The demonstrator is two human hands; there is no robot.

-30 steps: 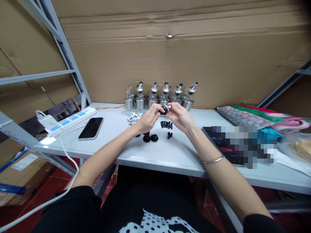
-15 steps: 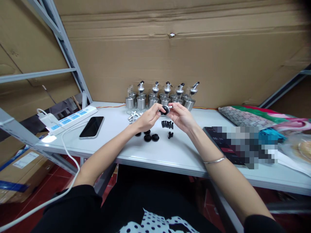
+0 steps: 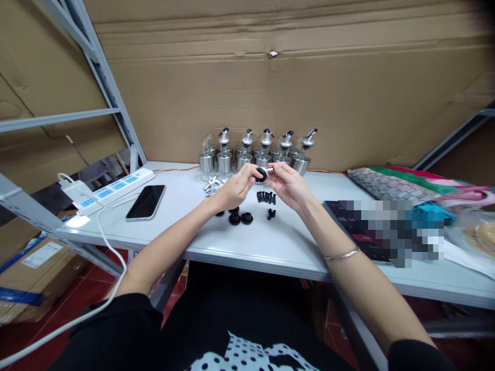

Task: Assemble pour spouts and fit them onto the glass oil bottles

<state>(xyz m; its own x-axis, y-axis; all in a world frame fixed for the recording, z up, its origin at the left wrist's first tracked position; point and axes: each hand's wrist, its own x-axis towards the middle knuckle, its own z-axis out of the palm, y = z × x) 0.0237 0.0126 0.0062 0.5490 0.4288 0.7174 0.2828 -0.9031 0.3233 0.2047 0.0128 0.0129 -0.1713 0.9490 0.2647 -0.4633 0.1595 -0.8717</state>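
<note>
Between both hands, above the table, is a bottle pourer [image 3: 262, 174] with a black round base and a silver spout. My left hand [image 3: 243, 183] pinches the black base. The fingers of my right hand [image 3: 285, 180] are closed on the silver spout end. Below the hands lie several black stoppers [image 3: 234, 218], partly hidden by my left forearm. A row of small black caps [image 3: 266, 198] and a little cluster of black pieces [image 3: 271, 214] lie under my right hand. Silver spout parts [image 3: 212, 185] are heaped left of my left hand.
Several glass-and-steel bottles [image 3: 225, 163] stand at the back, some with pourers fitted. On the left are a phone [image 3: 146, 202], a power strip [image 3: 116, 190] and a white cable [image 3: 101, 219]. A dark tablet-like screen [image 3: 348, 221], partly pixelated, and patterned fabric [image 3: 417, 188] lie right.
The pourer has tilted slightly and moved a little left in my fingers. Both hands keep their hold, and the things on the table stay put.
</note>
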